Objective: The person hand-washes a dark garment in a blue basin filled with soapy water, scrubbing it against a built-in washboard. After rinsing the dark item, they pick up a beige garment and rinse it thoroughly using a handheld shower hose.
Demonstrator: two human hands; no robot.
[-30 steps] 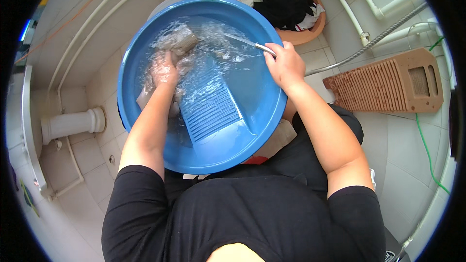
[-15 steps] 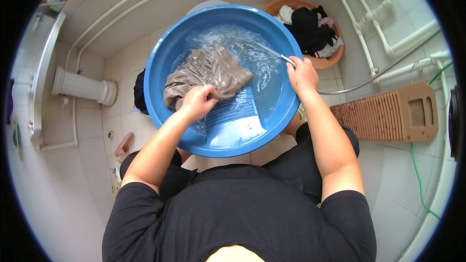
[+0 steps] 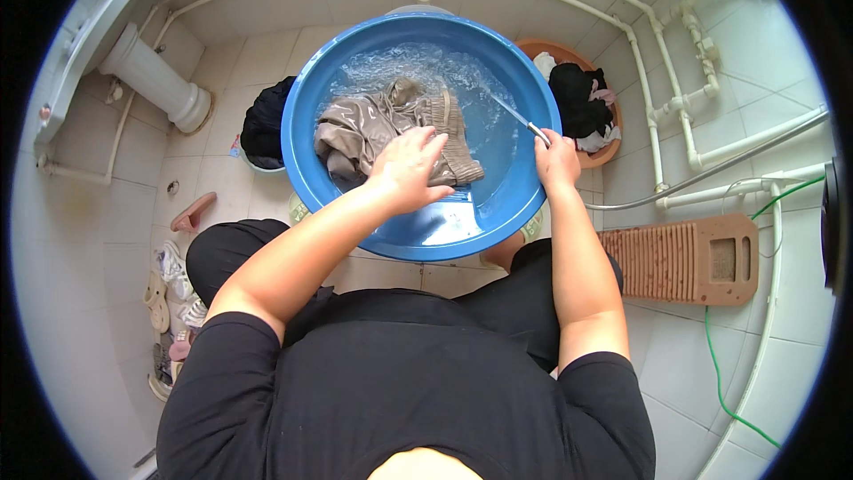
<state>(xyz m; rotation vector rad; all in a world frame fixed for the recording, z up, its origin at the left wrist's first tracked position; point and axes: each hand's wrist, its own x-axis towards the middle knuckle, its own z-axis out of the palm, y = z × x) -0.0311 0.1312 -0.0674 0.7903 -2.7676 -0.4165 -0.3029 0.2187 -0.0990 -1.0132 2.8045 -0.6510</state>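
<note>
A large blue basin holds rippling water and a soaked grey-brown garment with a ribbed band along its right side. Over the garment's near edge my left hand is spread, thumb apart from the fingers, gripping nothing; whether it touches the cloth I cannot tell. At the basin's right rim my right hand is closed round the end of a metal hose, whose slim silvery tip points into the basin. Built into the basin's near side is a ridged washing slope, partly hidden by my left hand.
An orange-brown tub of dark and white clothes stands beyond the basin's right side. Dark clothes fill a container at its left. A brown washboard lies at the right. Shoes and a pink slipper are on the left floor.
My left hand has let go of the garment and spread its fingers. The garment lies rearranged, its ribbed band now showing. My right hand keeps its hold on the hose; the view has shifted.
</note>
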